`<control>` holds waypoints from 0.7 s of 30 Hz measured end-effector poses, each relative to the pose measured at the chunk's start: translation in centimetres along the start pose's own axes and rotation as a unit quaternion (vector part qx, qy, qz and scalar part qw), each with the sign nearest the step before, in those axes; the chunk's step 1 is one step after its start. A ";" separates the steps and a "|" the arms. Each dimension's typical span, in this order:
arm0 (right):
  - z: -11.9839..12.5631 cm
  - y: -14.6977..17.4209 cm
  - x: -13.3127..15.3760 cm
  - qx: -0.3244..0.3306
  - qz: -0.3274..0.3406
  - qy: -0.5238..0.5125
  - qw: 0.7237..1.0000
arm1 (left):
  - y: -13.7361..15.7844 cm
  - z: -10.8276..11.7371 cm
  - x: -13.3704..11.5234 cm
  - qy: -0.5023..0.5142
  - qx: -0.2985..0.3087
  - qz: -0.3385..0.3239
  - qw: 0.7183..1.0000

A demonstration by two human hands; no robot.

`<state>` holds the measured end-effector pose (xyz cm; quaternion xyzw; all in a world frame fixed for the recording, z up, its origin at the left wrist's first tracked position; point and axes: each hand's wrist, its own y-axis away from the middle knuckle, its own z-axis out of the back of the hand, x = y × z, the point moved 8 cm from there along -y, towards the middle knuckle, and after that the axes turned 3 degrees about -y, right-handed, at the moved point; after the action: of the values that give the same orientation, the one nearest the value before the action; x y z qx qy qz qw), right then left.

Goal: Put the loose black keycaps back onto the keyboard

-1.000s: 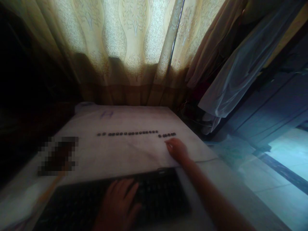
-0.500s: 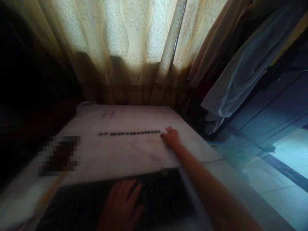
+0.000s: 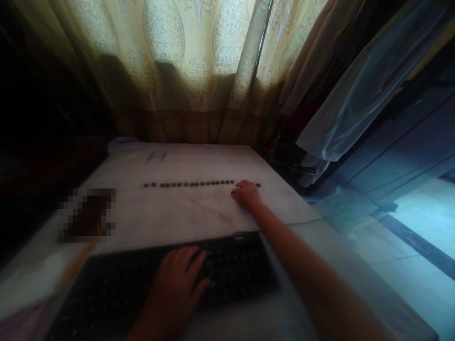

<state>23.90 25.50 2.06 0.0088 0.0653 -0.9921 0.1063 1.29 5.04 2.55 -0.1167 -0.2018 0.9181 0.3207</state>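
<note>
A black keyboard (image 3: 241, 270) lies along the near side of the white-covered table. On its middle rests my left hand (image 3: 179, 274), fingers spread over the keys and holding nothing. Farther off, a row of small dark keycaps (image 3: 202, 183) runs across the cloth, with a few gaps toward its left. My right hand (image 3: 246, 193) lies low at the row's right end, its thumb apart from the outstretched fingers. A single dark keycap (image 3: 259, 185) sits just right of those fingers. What is under the right palm is hidden.
A blurred-out dark object (image 3: 88, 215) lies at the table's left, with an orange stick-like thing (image 3: 80, 258) beside it. Patterned curtains (image 3: 199, 90) hang behind the table (image 3: 199, 156). Pale cloth (image 3: 341, 128) hangs at the right, above a tiled floor.
My right hand has shifted left toward the row's end, exposing a keycap on its right. The view has tipped slightly downward. My left hand stays on the keyboard.
</note>
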 end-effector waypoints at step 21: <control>0.1 0.6 1.7 -0.004 -0.028 -0.097 0.995 | -0.1 0.1 0.0 0.001 0.005 0.005 1.000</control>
<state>22.39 24.55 2.01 -0.0897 0.0588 -0.9906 0.0844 1.35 5.07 2.72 -0.1170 -0.1966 0.9203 0.3172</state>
